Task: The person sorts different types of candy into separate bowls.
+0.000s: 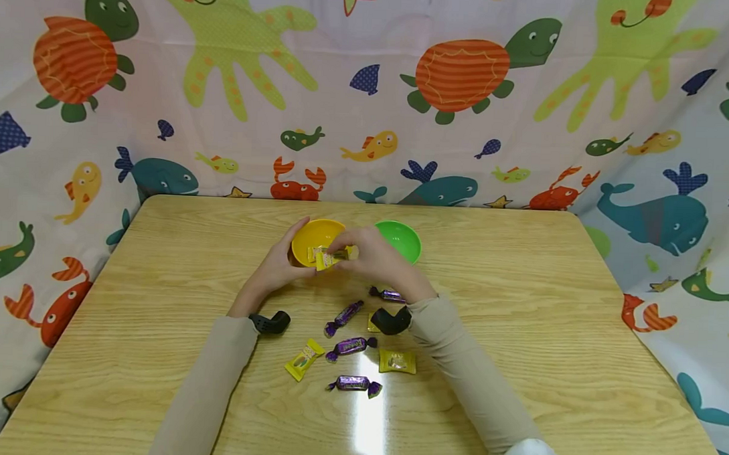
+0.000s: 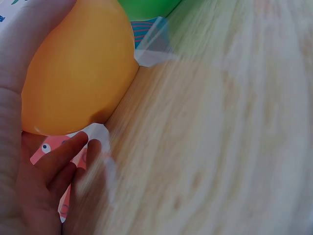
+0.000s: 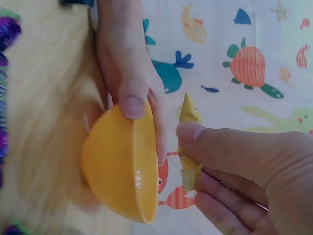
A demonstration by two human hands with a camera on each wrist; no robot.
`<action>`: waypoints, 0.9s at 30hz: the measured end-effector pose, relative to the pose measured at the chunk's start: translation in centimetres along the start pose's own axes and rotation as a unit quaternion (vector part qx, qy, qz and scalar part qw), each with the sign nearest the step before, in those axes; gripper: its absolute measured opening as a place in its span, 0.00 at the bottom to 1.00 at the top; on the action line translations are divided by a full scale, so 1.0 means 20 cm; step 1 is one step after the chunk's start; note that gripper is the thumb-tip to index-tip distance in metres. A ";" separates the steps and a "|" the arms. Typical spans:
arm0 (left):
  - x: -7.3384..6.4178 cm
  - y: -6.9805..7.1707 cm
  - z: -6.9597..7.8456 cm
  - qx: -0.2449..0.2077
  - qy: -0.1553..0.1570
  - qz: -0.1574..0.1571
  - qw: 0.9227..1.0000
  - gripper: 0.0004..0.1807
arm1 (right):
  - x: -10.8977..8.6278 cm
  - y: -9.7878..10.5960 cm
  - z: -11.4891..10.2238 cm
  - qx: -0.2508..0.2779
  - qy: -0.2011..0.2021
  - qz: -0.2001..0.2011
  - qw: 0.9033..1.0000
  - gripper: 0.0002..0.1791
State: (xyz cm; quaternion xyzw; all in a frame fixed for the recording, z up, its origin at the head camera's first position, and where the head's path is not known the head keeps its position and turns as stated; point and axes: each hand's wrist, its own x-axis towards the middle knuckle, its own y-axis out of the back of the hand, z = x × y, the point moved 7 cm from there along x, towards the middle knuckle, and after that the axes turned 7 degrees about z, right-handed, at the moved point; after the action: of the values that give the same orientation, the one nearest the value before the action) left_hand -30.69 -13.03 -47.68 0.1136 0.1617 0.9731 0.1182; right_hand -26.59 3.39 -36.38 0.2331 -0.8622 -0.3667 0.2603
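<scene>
My left hand (image 1: 281,260) holds the orange-yellow bowl (image 1: 309,233) from its left side, thumb against the rim in the right wrist view and fingers round the far side. Over the bowl's right side, my right hand (image 1: 372,253) pinches a yellow-wrapped candy (image 3: 189,115) between thumb and fingers. Inside the bowl some yellow wrapper (image 1: 312,254) shows. In the left wrist view the bowl's smooth outer wall (image 2: 80,73) rises beside the left fingers (image 2: 63,156). A green bowl (image 1: 403,239) stands just right of it, partly behind the right hand.
Several purple-wrapped candies (image 1: 351,347) lie on the wooden table (image 1: 507,293) between the forearms. Among them are yellow-wrapped candies (image 1: 397,362), one partly hidden under the right wrist's black camera (image 1: 391,320). A sea-animal cloth (image 1: 345,93) hangs behind the table and along its sides.
</scene>
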 end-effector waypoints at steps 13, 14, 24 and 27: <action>-0.03 0.00 0.07 0.016 0.030 -0.005 0.999 0.59 | 0.16 -0.17 0.18 -0.033 -0.046 -0.026 0.998 0.10; -0.04 0.00 0.10 0.017 0.030 -0.007 0.999 0.58 | 0.16 -0.18 0.18 -0.037 -0.048 -0.034 0.998 0.09; -0.05 0.01 0.18 0.014 0.030 -0.008 0.999 0.57 | 0.21 -0.24 0.18 -0.058 -0.077 -0.086 0.992 0.08; -0.05 0.01 0.17 0.012 0.030 -0.008 0.999 0.57 | 0.22 -0.25 0.18 -0.067 -0.076 -0.089 0.991 0.07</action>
State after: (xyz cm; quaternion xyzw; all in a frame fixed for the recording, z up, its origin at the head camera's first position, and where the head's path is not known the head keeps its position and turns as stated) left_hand -28.90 -12.48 -44.58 0.0849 0.1781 0.9730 0.1198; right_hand -31.10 -0.54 -41.09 0.2624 -0.8289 -0.4619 0.1753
